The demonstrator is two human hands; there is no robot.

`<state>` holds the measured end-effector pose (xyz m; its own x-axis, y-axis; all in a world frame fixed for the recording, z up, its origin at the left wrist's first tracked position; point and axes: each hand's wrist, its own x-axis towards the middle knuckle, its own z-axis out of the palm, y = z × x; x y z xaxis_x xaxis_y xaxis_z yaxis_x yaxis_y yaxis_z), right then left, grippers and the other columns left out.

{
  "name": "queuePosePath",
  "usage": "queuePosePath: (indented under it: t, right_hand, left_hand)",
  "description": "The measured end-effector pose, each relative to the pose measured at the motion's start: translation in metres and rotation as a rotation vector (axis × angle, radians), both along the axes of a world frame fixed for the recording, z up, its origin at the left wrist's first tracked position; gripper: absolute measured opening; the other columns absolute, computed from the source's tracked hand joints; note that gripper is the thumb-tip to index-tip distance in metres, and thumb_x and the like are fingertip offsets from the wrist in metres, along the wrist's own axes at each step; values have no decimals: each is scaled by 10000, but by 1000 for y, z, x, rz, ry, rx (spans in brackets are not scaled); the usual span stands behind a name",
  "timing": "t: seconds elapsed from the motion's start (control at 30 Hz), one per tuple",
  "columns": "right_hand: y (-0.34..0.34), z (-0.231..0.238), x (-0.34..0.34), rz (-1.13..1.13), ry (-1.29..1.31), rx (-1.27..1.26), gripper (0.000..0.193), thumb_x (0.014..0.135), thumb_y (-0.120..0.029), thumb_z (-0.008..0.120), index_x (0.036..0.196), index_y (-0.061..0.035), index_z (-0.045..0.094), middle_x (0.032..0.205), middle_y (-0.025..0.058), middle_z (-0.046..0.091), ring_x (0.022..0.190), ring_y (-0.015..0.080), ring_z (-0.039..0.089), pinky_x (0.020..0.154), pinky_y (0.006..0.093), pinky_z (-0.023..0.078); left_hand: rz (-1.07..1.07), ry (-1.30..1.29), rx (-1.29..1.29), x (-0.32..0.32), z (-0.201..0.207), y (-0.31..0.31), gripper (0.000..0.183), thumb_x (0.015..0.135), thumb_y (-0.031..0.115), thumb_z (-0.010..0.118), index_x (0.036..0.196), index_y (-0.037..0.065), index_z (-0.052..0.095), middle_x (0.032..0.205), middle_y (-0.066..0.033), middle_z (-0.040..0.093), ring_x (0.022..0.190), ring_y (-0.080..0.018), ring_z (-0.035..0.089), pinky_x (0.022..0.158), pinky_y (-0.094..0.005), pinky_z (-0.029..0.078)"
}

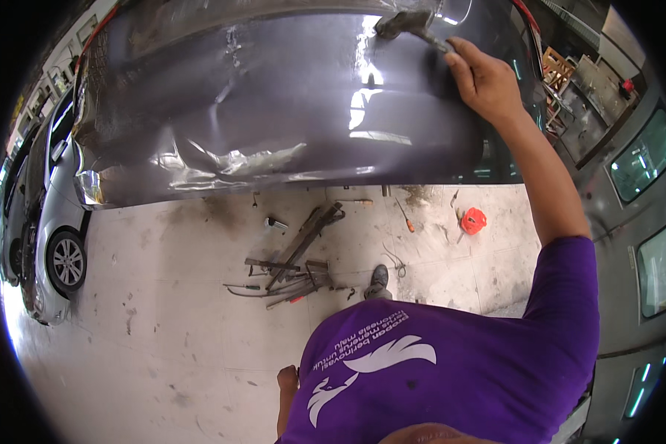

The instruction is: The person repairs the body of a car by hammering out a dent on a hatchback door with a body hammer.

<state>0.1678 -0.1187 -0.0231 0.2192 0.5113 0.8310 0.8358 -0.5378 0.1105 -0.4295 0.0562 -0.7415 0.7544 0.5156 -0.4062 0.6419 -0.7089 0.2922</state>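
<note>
Head view: right hand [488, 83] gripping a hammer [405, 24] over a dark, glossy car panel [288, 85].
The two hands are well apart — the right one is clamped on the handle, and the hammer's head is at the panel's far edge, right of centre; whether it touches the metal, I cannot tell. The left hand [288, 379] hangs low beside the purple shirt [488, 355], too small and partly hidden to tell whether it holds anything. Uneven bright reflections run along the panel's near edge. Below, on the pale floor [163, 318], lie a heap of metal bars [301, 248], an orange-handled screwdriver [408, 222] and a round red item [473, 220] — a silver car [61, 214] stands at left.
</note>
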Motion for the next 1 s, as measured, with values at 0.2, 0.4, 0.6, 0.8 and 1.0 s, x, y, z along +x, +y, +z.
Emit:
queuePosePath:
  t: [0.2, 0.4, 0.6, 0.8, 1.0]
  right_hand:
    - [-12, -9, -13, 66, 12, -94, 274, 955, -318, 602, 1142, -126, 655, 789, 116, 679, 761, 329, 676, 668, 395, 536]
    - [-4, -8, -25, 61, 193, 19, 284, 958, -320, 607, 1142, -110, 663, 800, 116, 681, 731, 314, 684, 656, 382, 537]
    - [3, 1, -51, 123, 113, -176, 296, 970, -339, 586, 1137, -106, 662, 776, 117, 686, 731, 323, 683, 651, 387, 530]
    - [-8, -3, -53, 146, 227, -371, 315, 975, -376, 574, 1133, -115, 656, 764, 115, 685, 715, 339, 673, 641, 414, 527]
    - [-4, -9, -55, 83, 258, -361, 362, 970, -438, 553, 1139, -137, 661, 743, 123, 673, 692, 345, 664, 642, 435, 525]
  left_hand:
    - [-38, 107, -58, 3, -20, -11, 291, 900, 311, 513, 826, 99, 698, 856, -153, 716, 807, -365, 694, 690, -497, 544]
    - [18, 21, -83, -16, -7, -14, 228, 880, 219, 505, 877, 106, 703, 864, -148, 718, 822, -359, 692, 701, -489, 540]
    - [-3, -68, 27, -9, 10, 1, 153, 847, 177, 544, 801, 89, 661, 802, -140, 691, 789, -357, 670, 699, -480, 530]
    - [-88, 103, 10, 28, 53, 17, 148, 846, 172, 550, 793, 90, 661, 862, -146, 701, 845, -352, 684, 726, -471, 539]
    - [-113, 129, -97, 17, -15, 16, 317, 843, 378, 542, 868, 96, 684, 900, -153, 721, 879, -365, 700, 757, -483, 562]
